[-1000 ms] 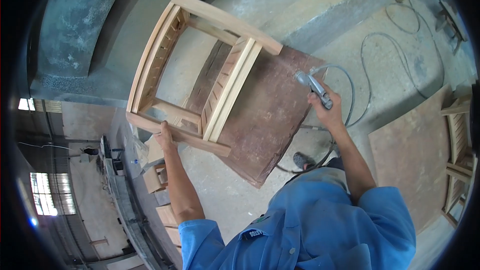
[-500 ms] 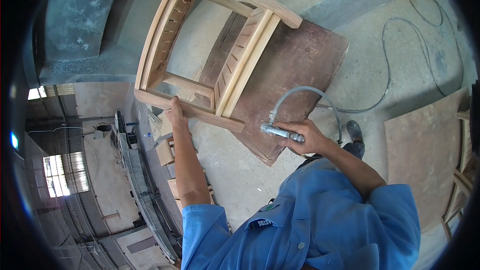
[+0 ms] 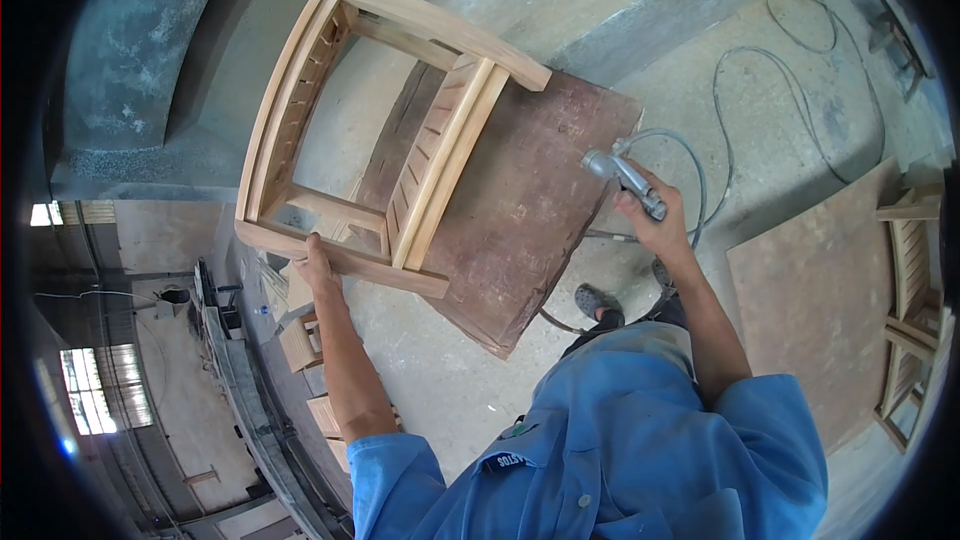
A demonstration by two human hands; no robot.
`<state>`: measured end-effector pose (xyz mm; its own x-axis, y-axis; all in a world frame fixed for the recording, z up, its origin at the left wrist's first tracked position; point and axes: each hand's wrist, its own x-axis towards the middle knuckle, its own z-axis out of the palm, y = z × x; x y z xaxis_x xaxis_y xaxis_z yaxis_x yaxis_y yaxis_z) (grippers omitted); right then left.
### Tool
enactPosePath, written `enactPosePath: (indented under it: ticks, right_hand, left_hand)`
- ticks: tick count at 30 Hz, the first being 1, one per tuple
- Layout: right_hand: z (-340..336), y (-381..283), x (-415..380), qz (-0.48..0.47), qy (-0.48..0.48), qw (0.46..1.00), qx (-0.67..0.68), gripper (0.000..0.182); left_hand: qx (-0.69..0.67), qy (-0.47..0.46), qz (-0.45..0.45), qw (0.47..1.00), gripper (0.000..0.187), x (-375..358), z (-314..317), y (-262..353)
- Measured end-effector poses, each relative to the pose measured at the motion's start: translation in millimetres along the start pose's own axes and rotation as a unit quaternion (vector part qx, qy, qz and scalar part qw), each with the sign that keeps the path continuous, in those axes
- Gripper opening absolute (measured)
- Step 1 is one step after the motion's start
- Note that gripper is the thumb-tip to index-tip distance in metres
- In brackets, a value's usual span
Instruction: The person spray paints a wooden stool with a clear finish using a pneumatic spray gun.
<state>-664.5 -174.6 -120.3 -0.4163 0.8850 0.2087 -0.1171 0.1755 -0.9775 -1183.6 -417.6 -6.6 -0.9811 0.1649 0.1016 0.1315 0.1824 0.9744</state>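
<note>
A bare wooden slatted chair (image 3: 452, 166), with armrests, stands tilted on a worn brown board (image 3: 540, 200). My left hand (image 3: 317, 266) is wrapped around its near armrest, close to the backrest end. On the right, my right hand (image 3: 655, 215) grips a metal spray gun (image 3: 627, 178) by its handle. The gun's head points towards the chair, apart from it, over the board's right edge. A thin grey hose (image 3: 697, 165) loops from the gun past my right hand.
More hose (image 3: 727, 90) curls across the concrete floor at the right. A second brown board (image 3: 810, 290) lies there, with another slatted wooden chair (image 3: 912, 250) at its far edge. A low concrete ledge (image 3: 660, 15) runs behind. My shoes (image 3: 597, 300) stand near the first board.
My right hand has moved the spray gun up and right, away from the chair's near armrest. My left hand keeps its hold. The whole view has shifted, with the chair now further left.
</note>
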Motion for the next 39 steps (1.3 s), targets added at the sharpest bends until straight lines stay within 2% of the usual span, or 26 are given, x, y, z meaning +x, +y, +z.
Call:
enactPosePath:
  ticks: [2,5,12,14,15,17,18,20,22,23,25,28,29,33,34,35,36,37,39]
  right_hand:
    - [-9,-2,6,0.010,0.018,1.000,-0.023,0.052]
    - [-10,-9,12,-0.007,0.063,0.998,-0.016,0.051]
    - [3,-40,28,-0.039,0.036,0.999,-0.011,0.051]
    - [8,-56,38,-0.073,0.026,0.994,-0.081,0.049]
    - [11,-66,40,-0.069,0.019,0.994,-0.082,0.049]
    - [22,-84,42,-0.041,-0.076,0.994,-0.074,0.047]
    - [32,-87,39,-0.037,-0.082,0.993,-0.075,0.047]
    - [53,-95,30,-0.049,-0.208,0.976,-0.037,0.048]
    - [74,-115,24,-0.004,-0.323,0.945,-0.038,0.051]
    - [86,-116,17,-0.001,-0.330,0.943,-0.037,0.051]
    - [107,-109,5,-0.062,-0.392,0.916,-0.059,0.052]
    - [125,-112,10,-0.072,-0.404,0.909,-0.077,0.052]
    - [126,-116,17,-0.036,-0.415,0.905,-0.088,0.050]
    - [122,-110,45,-0.009,-0.377,0.922,-0.087,0.051]
    - [116,-110,54,-0.009,-0.381,0.920,-0.091,0.051]
    - [112,-102,59,-0.025,-0.330,0.931,-0.153,0.050]
    - [104,-100,64,-0.042,-0.279,0.936,-0.212,0.049]
    - [95,-102,69,-0.050,-0.289,0.932,-0.211,0.049]
    - [69,-132,89,0.019,-0.207,0.962,-0.179,0.046]
  left_hand:
    - [-0.033,-0.037,0.046,0.998,0.056,2,-3,-4]
    - [-0.006,0.007,0.040,0.999,0.059,-6,1,0]
    - [0.015,0.009,0.022,1.000,0.069,-50,9,20]
    - [-0.005,0.002,0.013,1.000,0.077,-70,15,32]
    - [0.026,-0.015,-0.001,1.000,0.088,-71,11,27]
    - [0.031,-0.017,-0.020,0.999,0.087,-80,0,23]
    - [0.033,-0.024,-0.034,0.999,0.088,-83,-4,20]
    - [0.024,-0.021,-0.047,0.998,0.090,-99,-5,33]
    - [0.016,-0.015,-0.060,0.998,0.093,-113,-5,32]
    - [0.025,-0.012,-0.043,0.999,0.092,-118,-7,26]
    - [0.040,0.005,-0.025,0.999,0.088,-129,-8,12]
    - [0.064,-0.002,0.004,0.998,0.084,-145,-15,-13]
    - [0.050,0.007,0.011,0.999,0.074,-151,-17,-25]
    - [0.078,-0.052,-0.038,0.995,0.082,-168,-35,-56]
    - [0.083,-0.086,-0.016,0.993,0.079,-171,-40,-61]
    - [0.088,-0.118,0.007,0.989,0.076,-173,-42,-66]
    - [0.086,-0.110,0.003,0.990,0.076,-177,-42,-64]
    - [0.068,-0.118,-0.019,0.991,0.076,-180,-36,-46]
    - [0.038,-0.108,-0.030,0.993,0.076,-185,-28,-22]
